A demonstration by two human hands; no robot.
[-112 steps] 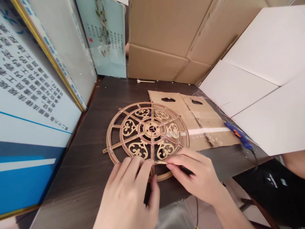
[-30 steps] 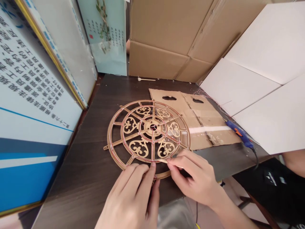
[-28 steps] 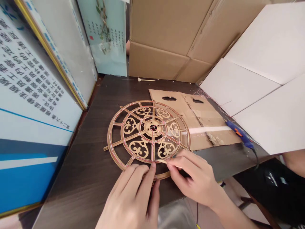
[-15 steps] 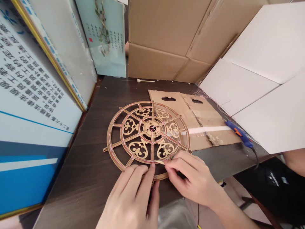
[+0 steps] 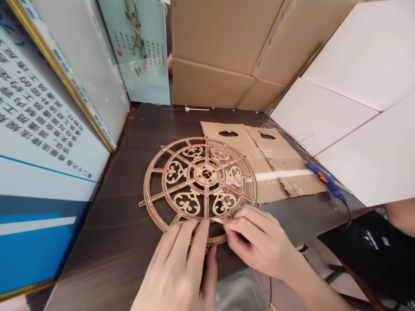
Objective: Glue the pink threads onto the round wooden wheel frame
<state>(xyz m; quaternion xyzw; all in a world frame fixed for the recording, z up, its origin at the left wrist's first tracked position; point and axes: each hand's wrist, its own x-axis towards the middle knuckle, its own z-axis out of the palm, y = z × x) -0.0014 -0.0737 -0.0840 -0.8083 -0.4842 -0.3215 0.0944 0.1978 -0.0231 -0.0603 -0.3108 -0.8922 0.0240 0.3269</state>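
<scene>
A round gold-coloured openwork frame (image 5: 175, 188) lies flat on the dark table, with scroll-shaped ornaments between its spokes. Thin pinkish wire (image 5: 207, 203) runs along its rings and spokes. My left hand (image 5: 181, 263) grips the near rim, its fingers over the frame and its thumb at the outer edge. The index fingertip presses on the inner ring beside a spoke. In a pinch, my right hand (image 5: 259, 242) holds a small pale flat stick (image 5: 216, 220), its tip at the wire on the inner ring. The fingers hide part of the near rim.
A cardboard sheet (image 5: 275, 157) lies partly under the frame. On its right edge rests a blue glue gun (image 5: 327, 180). A cotton swab (image 5: 196, 109) lies at the back. Cardboard (image 5: 223, 52), white panels (image 5: 340, 95) and a printed board (image 5: 42, 142) surround the table. Another person's arm (image 5: 402, 218) shows at right.
The view has shifted slightly. My left index fingertip has moved a little up and left on the inner ring. The right hand keeps its pinch on the stick at nearly the same spot.
</scene>
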